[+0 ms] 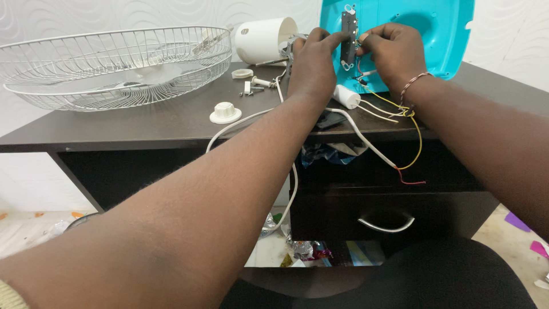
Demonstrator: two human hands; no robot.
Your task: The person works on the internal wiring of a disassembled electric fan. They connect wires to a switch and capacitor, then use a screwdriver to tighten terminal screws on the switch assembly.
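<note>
The dark bench (143, 123) carries everything here. Largest on it is a white wire fan guard (114, 63) at the left, a light, springy cage that would flex if squeezed. At the far right a turquoise plastic fan base (440, 34) stands tilted up on edge; it looks stiff and fairly light, and its smooth shell could slip.

Against that base the two hands meet on a small grey switch block (347, 34), held upright above the bench. The left hand (311, 63) pinches its left edge between thumb and fingertips; the right hand (394, 54) is closed narrowly on its right side, where the thin wires come off. The block looks rigid and light, best held by its long edges, as now, and not by the terminals.

Yellow, white and red wires (414, 137) trail down over the bench edge; they are soft, thin and probably easy to pull loose. A small white cylinder (346, 96) lies just below the hands, joined to those wires. A white round knob (225, 113) sits nearer the front.
</note>
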